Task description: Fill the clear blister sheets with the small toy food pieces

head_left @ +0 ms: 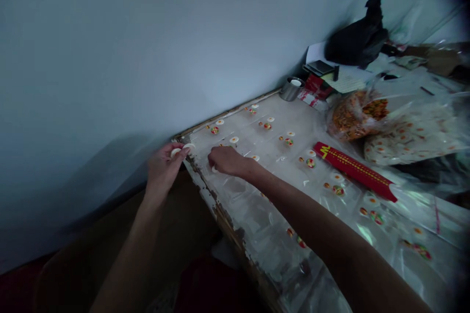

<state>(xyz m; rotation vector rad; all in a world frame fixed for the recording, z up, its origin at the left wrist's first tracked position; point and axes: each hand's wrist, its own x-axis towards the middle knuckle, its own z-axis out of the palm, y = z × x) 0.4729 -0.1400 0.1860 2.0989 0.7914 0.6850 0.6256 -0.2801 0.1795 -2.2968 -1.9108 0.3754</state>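
Both forearms come in from the bottom, so starting there: left hand (pixel 164 166) is just off the table's chipped corner (pixel 205 190), fingers pinched on a couple of small white discs (pixel 182 149). Right hand (pixel 225 160) sits knuckles-up on the clear plastic sheet (pixel 264 225), fingers curled down onto it; can't tell if it's actually holding anything. All over the sheet are pairs of little white and colourful round pieces (pixel 310 162). Further right there's a red strip with yellow print (pixel 354 170), bags of more pieces (pixel 407 134), and a metal cup (pixel 292 88) by the wall.
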